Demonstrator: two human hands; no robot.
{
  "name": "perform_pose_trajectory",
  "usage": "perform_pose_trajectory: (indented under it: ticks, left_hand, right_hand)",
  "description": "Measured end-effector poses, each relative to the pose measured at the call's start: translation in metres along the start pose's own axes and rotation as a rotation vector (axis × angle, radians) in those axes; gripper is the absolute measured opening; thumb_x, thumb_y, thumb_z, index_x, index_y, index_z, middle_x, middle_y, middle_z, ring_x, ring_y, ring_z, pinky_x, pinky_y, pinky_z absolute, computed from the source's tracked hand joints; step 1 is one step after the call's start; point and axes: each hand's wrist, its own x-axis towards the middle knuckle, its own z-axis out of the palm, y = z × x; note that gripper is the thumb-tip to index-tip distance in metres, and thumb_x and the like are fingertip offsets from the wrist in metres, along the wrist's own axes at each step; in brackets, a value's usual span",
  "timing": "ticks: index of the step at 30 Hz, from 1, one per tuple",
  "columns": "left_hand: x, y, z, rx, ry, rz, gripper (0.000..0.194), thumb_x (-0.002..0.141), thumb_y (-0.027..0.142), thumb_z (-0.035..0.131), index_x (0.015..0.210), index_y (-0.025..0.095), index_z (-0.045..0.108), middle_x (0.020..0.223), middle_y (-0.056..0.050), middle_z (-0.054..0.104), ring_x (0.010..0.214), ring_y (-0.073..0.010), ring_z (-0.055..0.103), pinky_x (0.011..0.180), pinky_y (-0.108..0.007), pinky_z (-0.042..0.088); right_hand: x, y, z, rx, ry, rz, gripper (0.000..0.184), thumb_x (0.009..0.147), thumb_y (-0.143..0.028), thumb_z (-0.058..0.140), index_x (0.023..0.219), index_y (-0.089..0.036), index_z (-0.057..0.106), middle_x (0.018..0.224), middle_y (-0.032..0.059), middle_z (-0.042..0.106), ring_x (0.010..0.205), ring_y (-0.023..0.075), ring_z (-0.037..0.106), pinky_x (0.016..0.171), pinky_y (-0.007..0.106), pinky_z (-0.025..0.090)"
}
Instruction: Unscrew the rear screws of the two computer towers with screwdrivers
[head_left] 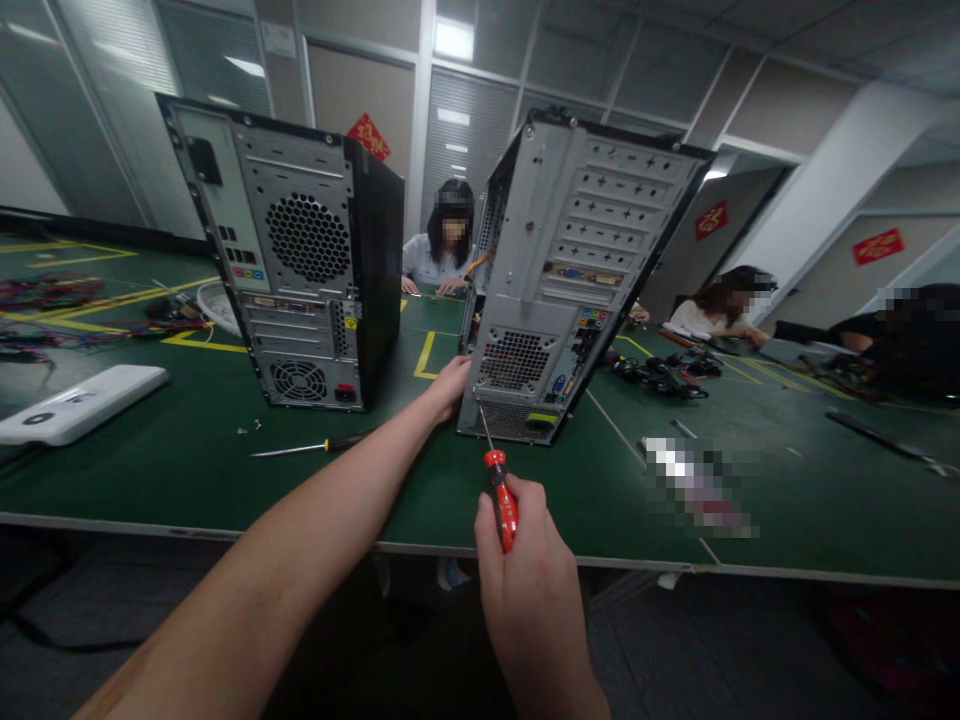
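Red and black plastic forms the handle of the slim-shafted screwdriver (507, 512) at lower centre of the frame, held in the curled fingers of the right hand (534, 585). Its metal shaft points up to the lower left corner of a tall grey metal computer case (517, 260), standing right of centre on the green tabletop (420, 485). At that case's lower left edge is the left hand (448, 390), its fingers partly hidden, so I cannot tell its grip. A second grey computer case with a black side (307, 240) stands left of centre; a black-handled screwdriver with a yellow ring (289, 450) lies before it.
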Motion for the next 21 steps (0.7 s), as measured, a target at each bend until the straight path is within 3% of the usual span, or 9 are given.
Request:
perform_pose_trajectory:
  ticks: [8, 15, 21]
  left_hand:
    - [0.0001, 0.0006, -0.0003, -0.007, -0.018, 0.002, 0.044, 0.084, 0.04, 0.074, 0.12, 0.019, 0.062, 0.095, -0.007, 0.075, 0.089, -0.0218, 0.071, 0.083, -0.035, 0.055]
    - [0.0039, -0.0033, -0.0013, 0.003, -0.006, 0.021, 0.041, 0.085, 0.039, 0.073, 0.12, 0.019, 0.063, 0.095, -0.007, 0.075, 0.088, -0.0216, 0.071, 0.083, -0.036, 0.055]
    - [0.0047, -0.0035, -0.0005, -0.025, -0.003, 0.005, 0.041, 0.082, 0.036, 0.075, 0.117, 0.018, 0.064, 0.09, -0.006, 0.075, 0.086, -0.0212, 0.072, 0.083, -0.035, 0.055]
  right_hand:
    - [0.0008, -0.0009, -0.0006, 0.077, -0.018, 0.059, 0.019, 0.104, -0.035, 0.044, 0.113, -0.021, 0.055, 0.091, 0.0067, 0.069, 0.073, 0.0219, 0.07, 0.06, 0.03, 0.051]
    - [0.0019, -0.0036, 0.0013, 0.044, 0.026, 0.032, 0.023, 0.092, -0.016, 0.049, 0.115, -0.018, 0.054, 0.112, 0.0127, 0.053, 0.089, 0.0231, 0.066, 0.069, 0.035, 0.056]
    - [-0.0011, -0.0008, 0.0008, 0.0, 0.03, -0.012, 0.023, 0.098, -0.018, 0.048, 0.119, -0.017, 0.057, 0.109, 0.0115, 0.056, 0.087, 0.0228, 0.065, 0.068, 0.034, 0.055]
